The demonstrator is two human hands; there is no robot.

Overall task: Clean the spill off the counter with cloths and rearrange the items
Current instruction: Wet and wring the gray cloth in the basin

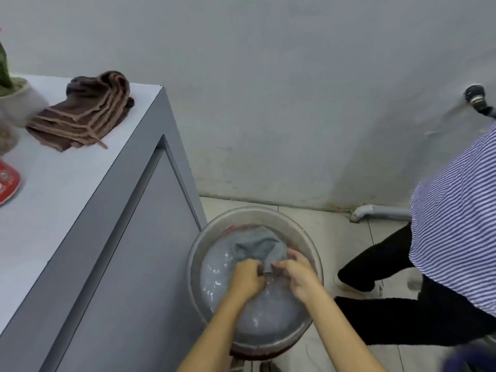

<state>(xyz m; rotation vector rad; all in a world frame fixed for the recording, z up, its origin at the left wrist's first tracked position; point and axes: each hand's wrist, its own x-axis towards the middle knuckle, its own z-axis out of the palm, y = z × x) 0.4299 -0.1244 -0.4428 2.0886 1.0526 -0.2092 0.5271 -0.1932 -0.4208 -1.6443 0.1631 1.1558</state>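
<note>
Both hands in the basin (197,253) of water on the floor: left hand (247,277) and right hand (296,275) each clench one end of the grey cloth (257,244). Cloth's bulk trails away toward the wall (long axis roughly diagonal). Counter (67,189) sits left; brown striped cloth (86,111) folded on its far corner. Pot (18,103) just beside it.

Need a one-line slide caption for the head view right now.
Both hands, left hand and right hand, grip a grey cloth in a water-filled basin beside the counter.
</note>
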